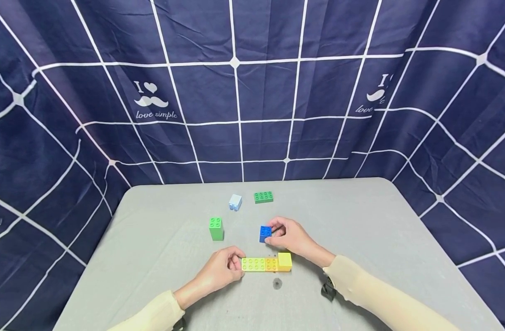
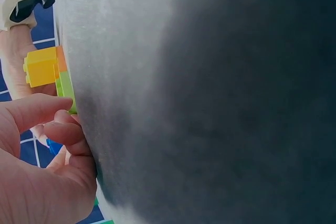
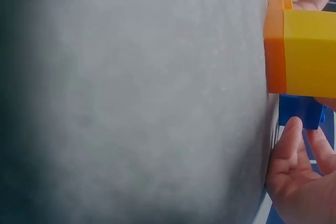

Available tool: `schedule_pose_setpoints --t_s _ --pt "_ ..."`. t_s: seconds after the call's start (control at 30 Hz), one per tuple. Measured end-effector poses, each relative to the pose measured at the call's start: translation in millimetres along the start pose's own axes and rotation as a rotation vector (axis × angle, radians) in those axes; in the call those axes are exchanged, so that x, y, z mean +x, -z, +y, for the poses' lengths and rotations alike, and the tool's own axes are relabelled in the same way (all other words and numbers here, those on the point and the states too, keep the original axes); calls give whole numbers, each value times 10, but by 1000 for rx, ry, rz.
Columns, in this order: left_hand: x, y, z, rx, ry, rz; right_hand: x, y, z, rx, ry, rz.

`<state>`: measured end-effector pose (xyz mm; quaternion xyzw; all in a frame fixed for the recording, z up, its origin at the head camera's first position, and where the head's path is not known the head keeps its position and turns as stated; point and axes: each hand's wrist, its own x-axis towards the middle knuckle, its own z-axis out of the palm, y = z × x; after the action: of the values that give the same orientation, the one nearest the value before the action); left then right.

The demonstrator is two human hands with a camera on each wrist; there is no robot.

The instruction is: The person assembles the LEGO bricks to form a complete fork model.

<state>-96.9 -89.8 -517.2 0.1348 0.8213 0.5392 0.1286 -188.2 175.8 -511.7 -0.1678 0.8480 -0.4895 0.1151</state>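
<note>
My left hand [image 1: 222, 269] pinches the left end of a lime green building brick [image 1: 253, 265] low on the table. Joined to its right is an orange brick [image 1: 271, 264], with a yellow brick [image 1: 284, 261] standing on the right end. Just behind this row, my right hand [image 1: 293, 236] holds a blue brick [image 1: 265, 233], studs up, between thumb and fingers. In the right wrist view the blue brick [image 3: 299, 111] sits partly behind the yellow one [image 3: 310, 53]. The left wrist view shows thumb and finger at the lime brick's end [image 2: 67, 88].
A tall green brick [image 1: 216, 229] stands left of the blue one. Farther back are a light blue brick [image 1: 235, 202], its studs facing forward, and a flat dark green brick [image 1: 263, 197]. A dark blue checked curtain [image 1: 261, 92] surrounds the grey table [image 1: 153, 220].
</note>
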Motion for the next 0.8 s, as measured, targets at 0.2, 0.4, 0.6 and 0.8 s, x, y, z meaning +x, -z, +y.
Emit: schedule_pose_setpoints --t_s 0.2,0.4,0.6,0.8 --pt "-4 -4 -1 1 3 5 -4 12 38 5 28 11" --pt "-11 -10 7 7 13 10 -36 30 19 36 43 9" --pt "-4 -16 6 17 9 17 -79 48 -17 56 7 19" --pt "-1 -20 3 18 4 20 -106 57 -61 65 -32 26"
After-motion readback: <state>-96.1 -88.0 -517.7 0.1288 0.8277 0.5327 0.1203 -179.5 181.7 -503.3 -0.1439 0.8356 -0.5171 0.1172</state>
